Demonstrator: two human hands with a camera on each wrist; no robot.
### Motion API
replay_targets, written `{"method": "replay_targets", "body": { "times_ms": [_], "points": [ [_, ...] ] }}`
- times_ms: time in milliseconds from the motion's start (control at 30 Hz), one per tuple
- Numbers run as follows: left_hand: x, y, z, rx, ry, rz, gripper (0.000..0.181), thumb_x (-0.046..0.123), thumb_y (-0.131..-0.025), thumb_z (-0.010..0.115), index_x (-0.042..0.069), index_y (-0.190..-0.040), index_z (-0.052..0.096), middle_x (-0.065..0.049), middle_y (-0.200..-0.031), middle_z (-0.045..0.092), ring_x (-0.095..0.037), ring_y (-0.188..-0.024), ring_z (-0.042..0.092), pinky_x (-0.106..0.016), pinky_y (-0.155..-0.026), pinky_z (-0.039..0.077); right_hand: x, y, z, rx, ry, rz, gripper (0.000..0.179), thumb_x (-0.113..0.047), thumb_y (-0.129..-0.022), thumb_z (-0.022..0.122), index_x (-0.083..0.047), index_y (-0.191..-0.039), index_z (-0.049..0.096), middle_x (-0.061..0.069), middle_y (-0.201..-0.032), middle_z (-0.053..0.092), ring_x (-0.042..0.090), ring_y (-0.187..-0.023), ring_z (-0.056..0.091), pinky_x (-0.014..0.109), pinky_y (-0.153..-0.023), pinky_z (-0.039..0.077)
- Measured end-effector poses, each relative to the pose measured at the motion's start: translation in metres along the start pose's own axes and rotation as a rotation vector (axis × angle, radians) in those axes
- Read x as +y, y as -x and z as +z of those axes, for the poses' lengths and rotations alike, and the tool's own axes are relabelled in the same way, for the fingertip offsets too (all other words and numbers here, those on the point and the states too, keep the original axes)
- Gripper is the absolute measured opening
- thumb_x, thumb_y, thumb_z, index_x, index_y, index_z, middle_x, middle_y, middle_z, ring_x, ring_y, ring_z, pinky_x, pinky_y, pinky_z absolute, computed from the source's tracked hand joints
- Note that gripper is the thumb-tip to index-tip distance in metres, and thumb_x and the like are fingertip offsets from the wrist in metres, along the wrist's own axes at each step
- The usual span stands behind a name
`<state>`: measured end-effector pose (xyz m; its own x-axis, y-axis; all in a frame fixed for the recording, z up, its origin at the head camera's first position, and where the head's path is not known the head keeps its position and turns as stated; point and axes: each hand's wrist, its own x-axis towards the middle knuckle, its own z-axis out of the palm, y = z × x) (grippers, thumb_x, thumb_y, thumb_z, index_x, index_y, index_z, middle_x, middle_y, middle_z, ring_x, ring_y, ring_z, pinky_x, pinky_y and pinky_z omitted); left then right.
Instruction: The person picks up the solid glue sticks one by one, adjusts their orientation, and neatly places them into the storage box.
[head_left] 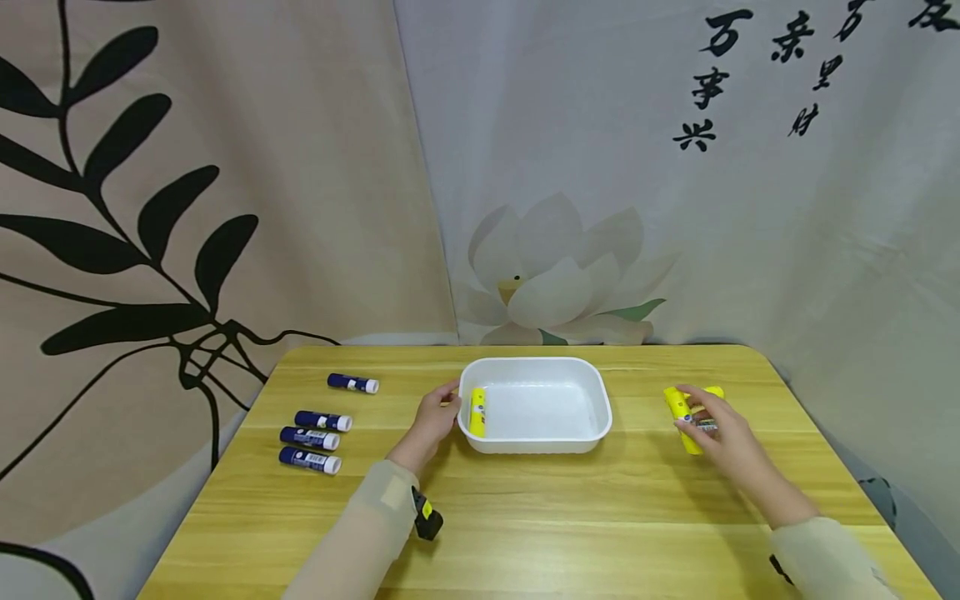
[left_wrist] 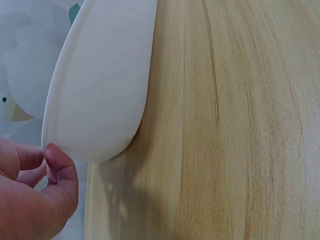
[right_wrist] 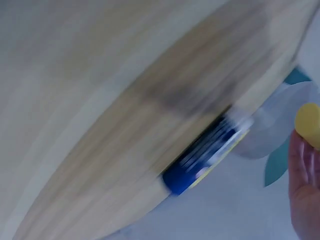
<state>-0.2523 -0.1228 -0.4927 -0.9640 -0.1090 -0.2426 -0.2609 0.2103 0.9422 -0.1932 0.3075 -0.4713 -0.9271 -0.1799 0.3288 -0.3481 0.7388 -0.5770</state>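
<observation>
My left hand pinches the left rim of a white plastic tray between thumb and fingers; the left wrist view shows this grip close up. Inside the tray, along its left wall, lies a yellow glue stick. Over at the right, my right hand holds another yellow glue stick by its sides, tilted above the table. Its round yellow end shows in the right wrist view. Beneath that hand lies a blue glue stick with a pale cap, blurred, with a yellow edge beside it.
Several dark blue glue sticks with white caps lie on the left of the wooden table, one of them farther back. A printed curtain hangs behind the table's far edge.
</observation>
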Motion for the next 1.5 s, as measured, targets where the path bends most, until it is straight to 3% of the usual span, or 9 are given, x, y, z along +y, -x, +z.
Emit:
{"method": "replay_targets", "body": {
  "times_ms": [100, 200, 300, 433, 567, 767, 933, 1200, 1500],
  "points": [
    [0.0, 0.0, 0.001, 0.001, 0.0, 0.003, 0.041, 0.009, -0.098, 0.048, 0.013, -0.138, 0.049, -0.01, -0.11, 0.049, -0.015, -0.078, 0.049, -0.032, -0.073, 0.048, -0.011, -0.007, 0.007, 0.005, -0.088, 0.068, 0.052, -0.013, -0.089, 0.066, -0.006, -0.136, 0.044, 0.021, -0.111, 0.055, 0.038, -0.092, 0.062, 0.028, -0.062, 0.056],
    [0.001, 0.0, 0.001, -0.002, 0.001, -0.002, 0.041, 0.01, -0.098, 0.048, 0.013, -0.138, 0.049, -0.01, -0.11, 0.049, -0.015, -0.079, 0.049, -0.032, -0.074, 0.048, -0.022, -0.015, 0.014, -0.001, -0.137, 0.134, 0.054, -0.018, -0.089, 0.065, -0.007, -0.137, 0.042, 0.022, -0.112, 0.054, 0.04, -0.092, 0.063, 0.026, -0.06, 0.056],
    [0.001, -0.001, 0.001, -0.006, 0.0, -0.007, 0.041, 0.011, -0.098, 0.048, 0.014, -0.139, 0.049, -0.01, -0.111, 0.048, -0.016, -0.08, 0.049, -0.03, -0.074, 0.048, -0.035, -0.025, 0.021, -0.008, -0.185, 0.188, 0.058, -0.024, -0.09, 0.065, -0.009, -0.14, 0.039, 0.021, -0.113, 0.053, 0.036, -0.092, 0.063, 0.024, -0.06, 0.055],
    [0.001, -0.001, 0.0, -0.006, 0.01, -0.004, 0.041, 0.01, -0.098, 0.047, 0.013, -0.139, 0.048, -0.01, -0.11, 0.048, -0.015, -0.08, 0.048, -0.027, -0.07, 0.047, -0.053, -0.04, 0.029, -0.037, -0.302, 0.254, 0.061, -0.026, -0.09, 0.064, -0.012, -0.142, 0.035, 0.021, -0.116, 0.05, 0.031, -0.091, 0.06, 0.031, -0.062, 0.056],
    [0.0, -0.001, 0.0, -0.004, 0.027, 0.008, 0.04, 0.007, -0.098, 0.047, 0.009, -0.138, 0.049, -0.01, -0.107, 0.048, -0.014, -0.076, 0.047, -0.027, -0.069, 0.046, -0.072, -0.054, 0.04, -0.074, -0.4, 0.313, 0.062, -0.024, -0.089, 0.065, -0.013, -0.142, 0.033, 0.021, -0.118, 0.047, 0.026, -0.089, 0.059, 0.037, -0.064, 0.057],
    [0.001, 0.0, 0.001, -0.003, 0.024, 0.017, 0.04, 0.007, -0.098, 0.047, 0.008, -0.138, 0.049, -0.01, -0.107, 0.048, -0.014, -0.075, 0.047, -0.03, -0.07, 0.046, -0.094, -0.068, 0.063, -0.096, -0.504, 0.396, 0.063, -0.021, -0.088, 0.067, -0.016, -0.14, 0.032, 0.018, -0.116, 0.045, 0.019, -0.081, 0.055, 0.036, -0.064, 0.057],
    [0.001, 0.0, 0.001, -0.005, 0.019, 0.01, 0.04, 0.008, -0.098, 0.047, 0.01, -0.138, 0.049, -0.01, -0.107, 0.048, -0.014, -0.077, 0.047, -0.032, -0.073, 0.048, -0.106, -0.075, 0.081, -0.093, -0.518, 0.416, 0.062, -0.018, -0.086, 0.069, -0.014, -0.138, 0.035, 0.016, -0.11, 0.046, 0.018, -0.075, 0.049, 0.036, -0.06, 0.057],
    [0.0, -0.001, 0.001, -0.009, 0.029, 0.012, 0.04, 0.008, -0.098, 0.047, 0.01, -0.138, 0.049, -0.01, -0.109, 0.048, -0.015, -0.078, 0.047, -0.032, -0.074, 0.048, -0.119, -0.086, 0.103, -0.101, -0.511, 0.433, 0.059, -0.016, -0.084, 0.072, -0.016, -0.135, 0.041, 0.016, -0.104, 0.051, 0.021, -0.073, 0.054, 0.038, -0.058, 0.057],
    [0.0, 0.001, 0.0, -0.006, 0.018, -0.007, 0.041, 0.01, -0.098, 0.047, 0.013, -0.139, 0.048, -0.011, -0.111, 0.047, -0.018, -0.086, 0.049, -0.023, -0.069, 0.047, -0.129, -0.096, 0.125, -0.149, -0.476, 0.455, 0.058, -0.019, -0.083, 0.073, -0.017, -0.134, 0.044, 0.014, -0.1, 0.053, 0.024, -0.071, 0.059, 0.042, -0.06, 0.057]
  ]
}}
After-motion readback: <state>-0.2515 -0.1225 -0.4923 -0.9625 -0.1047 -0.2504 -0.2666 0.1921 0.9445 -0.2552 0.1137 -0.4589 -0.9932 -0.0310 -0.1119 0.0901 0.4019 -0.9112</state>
